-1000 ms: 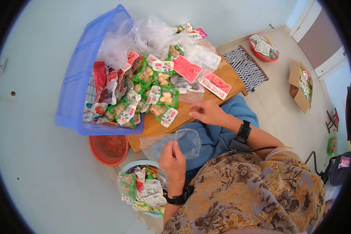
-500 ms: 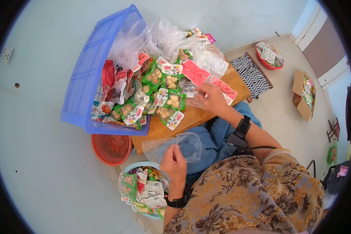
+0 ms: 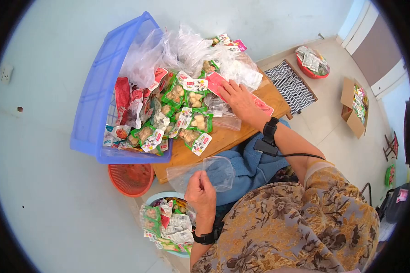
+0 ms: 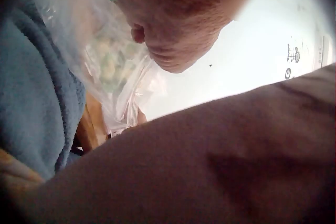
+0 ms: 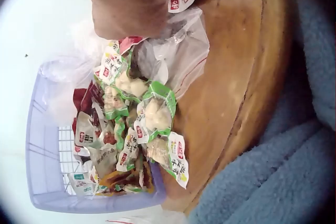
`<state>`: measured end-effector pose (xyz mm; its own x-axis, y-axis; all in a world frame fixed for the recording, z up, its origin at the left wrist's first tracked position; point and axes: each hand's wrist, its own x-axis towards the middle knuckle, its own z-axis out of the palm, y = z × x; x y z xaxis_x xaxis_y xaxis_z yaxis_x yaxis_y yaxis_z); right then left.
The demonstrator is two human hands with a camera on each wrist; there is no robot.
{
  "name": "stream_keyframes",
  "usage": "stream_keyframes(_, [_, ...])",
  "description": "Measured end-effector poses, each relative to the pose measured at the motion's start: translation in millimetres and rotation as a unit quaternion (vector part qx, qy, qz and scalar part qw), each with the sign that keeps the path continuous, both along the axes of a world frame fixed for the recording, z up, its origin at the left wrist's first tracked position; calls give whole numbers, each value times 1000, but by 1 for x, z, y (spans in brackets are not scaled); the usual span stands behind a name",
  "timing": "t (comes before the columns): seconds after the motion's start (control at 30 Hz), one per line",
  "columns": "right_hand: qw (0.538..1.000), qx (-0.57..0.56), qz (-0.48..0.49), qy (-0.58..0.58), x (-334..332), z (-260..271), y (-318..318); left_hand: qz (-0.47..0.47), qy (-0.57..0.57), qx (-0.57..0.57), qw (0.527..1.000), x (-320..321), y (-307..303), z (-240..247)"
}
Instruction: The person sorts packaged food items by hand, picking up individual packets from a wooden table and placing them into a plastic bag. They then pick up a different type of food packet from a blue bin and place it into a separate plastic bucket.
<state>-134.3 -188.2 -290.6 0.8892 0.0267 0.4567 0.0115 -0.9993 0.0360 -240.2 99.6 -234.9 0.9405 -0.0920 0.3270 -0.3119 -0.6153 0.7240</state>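
My left hand (image 3: 201, 195) pinches a clear plastic bag (image 3: 221, 175) between thumb and curled fingers, above the blue fleece cloth on the lap. In the left wrist view the bag (image 4: 105, 50) hangs beside the hand. My right hand (image 3: 241, 105) lies over the table with its fingers stretched out on a red packet (image 3: 215, 82); its palm side is hidden. Another red-and-white packet (image 3: 263, 106) sticks out beside that hand. Close by lie a clear bag (image 5: 197, 48) and several green-edged snack packets (image 3: 199, 121) with pale chunks inside.
A blue basket (image 3: 91, 91) lies tipped on the wooden table (image 3: 271, 88), spilling packets and plastic bags. Below stand a red basket (image 3: 131, 169) and a light-blue tub (image 3: 157, 197) of packets. On the floor are a cardboard box (image 3: 348, 111) and a red basin (image 3: 310, 73).
My right hand has moved forward, away from the body, from the table's near edge onto the red packet, its fingers straightening. The left hand keeps its hold on the clear plastic bag.
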Motion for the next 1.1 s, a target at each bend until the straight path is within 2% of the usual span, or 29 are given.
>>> stream_keyframes(0.1, [1000, 9, 5, -1, 0, -9, -7, -5, -41, -11, 999, 2, -3, -4])
stream_keyframes(0.17, [996, 23, 20, -84, -1, -12, -12, -2, -33, -19, 999, 2, -5, -3])
stream_keyframes(0.2, [996, 23, 19, -86, 0, -9, -14, -3, -35, -19, 999, 3, -7, -3])
stream_keyframes(0.27, [977, 183, -2, -106, 0, 0, -18, 2, -15, -17, 1000, 3, -11, -2])
stream_keyframes(0.3, [977, 184, -3, -107, 0, 6, -18, 1, -16, -16, 1000, 4, -13, -2])
stream_keyframes(0.37, [924, 342, -80, -151, -4, 18, -17, 7, -25, -11, 1000, 5, -17, -2])
stream_keyframes(0.4, [924, 342, -82, -152, -9, 23, -20, 5, -25, -11, 1000, 6, -20, -1])
stream_keyframes(0.47, [843, 501, -132, -146, -19, 31, -25, 1, -37, -16, 999, 7, -24, -1])
stream_keyframes(0.5, [842, 501, -135, -146, -23, 27, -28, -2, -36, -16, 999, 8, -26, 0])
stream_keyframes(0.53, [771, 610, -108, -149, -29, 21, -32, 1, -22, 1, 1000, 9, -28, 0])
stream_keyframes(0.6, [593, 792, -52, -136, -43, 20, -33, 1, -3, 19, 1000, 11, -32, 0])
stream_keyframes(0.63, [593, 792, -57, -136, -55, 30, -31, -9, -21, 19, 1000, 12, -36, 0])
stream_keyframes(0.7, [524, 848, -40, -71, -81, 49, -31, -21, -35, 21, 999, 14, -44, 0])
stream_keyframes(0.73, [506, 860, -28, -57, -91, 50, -34, -29, -32, 16, 999, 15, -48, 1])
stream_keyframes(0.83, [512, 858, -29, -18, -122, 57, -34, -40, -41, 2, 998, 17, -57, -8])
stream_keyframes(0.87, [482, 876, -29, -9, -131, 58, -32, -45, -61, -10, 997, 18, -60, -12])
stream_keyframes(0.9, [483, 875, -30, -6, -141, 56, -32, -43, -59, -11, 997, 19, -62, -14])
stream_keyframes(0.97, [507, 858, -21, 82, -162, 54, -31, -54, -48, -27, 997, 19, -67, -16])
stream_keyframes(1.1, [525, 836, 24, 158, -187, 65, -19, -59, -66, -23, 996, 21, -74, -17])
